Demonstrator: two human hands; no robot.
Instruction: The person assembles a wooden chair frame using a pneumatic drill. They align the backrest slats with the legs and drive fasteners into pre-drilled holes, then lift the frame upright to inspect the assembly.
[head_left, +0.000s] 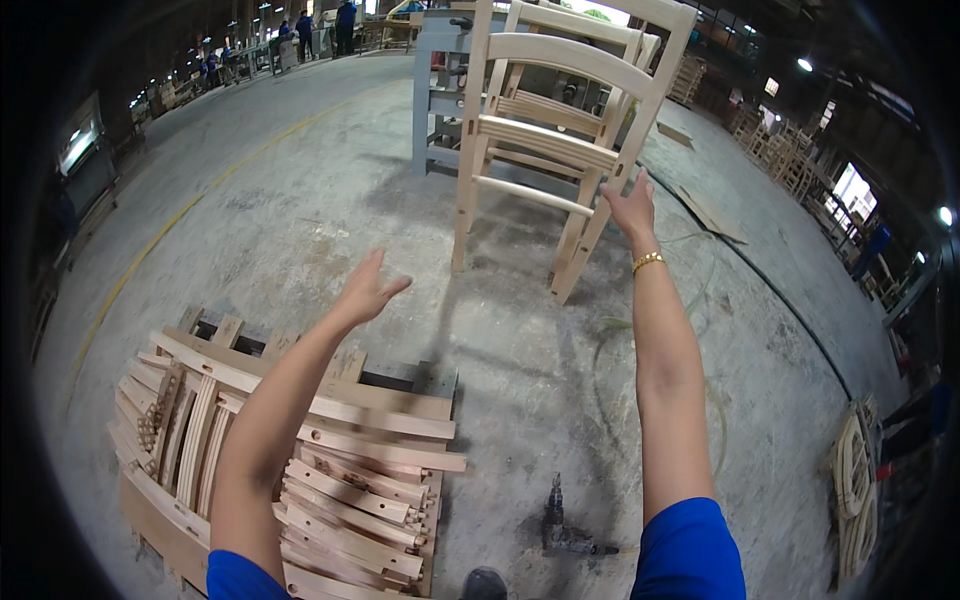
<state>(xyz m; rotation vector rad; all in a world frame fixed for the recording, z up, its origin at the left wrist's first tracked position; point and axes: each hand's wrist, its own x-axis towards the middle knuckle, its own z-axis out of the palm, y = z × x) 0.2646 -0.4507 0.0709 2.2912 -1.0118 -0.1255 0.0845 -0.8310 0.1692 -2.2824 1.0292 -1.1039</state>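
A pale, unfinished wooden chair frame [570, 57] stands upright on the concrete floor in front of me, with similar chair parts showing behind it. My right hand [632, 207] is at its right rear leg, thumb and fingers apart. I cannot tell whether it touches the wood. My left hand [368, 292] reaches forward over the floor, left of the chair, empty and with fingers spread. Below the left forearm lies a stack of curved wooden slats and rails [350, 500] on a pallet, some with drilled holes.
A power drill [555, 525] lies on the floor near my shoe [484, 583]. A blue-grey machine frame [422, 100] stands behind the chair. A dark hose [770, 285] crosses the floor at right, near bundled wooden parts [853, 490]. Several people work far off.
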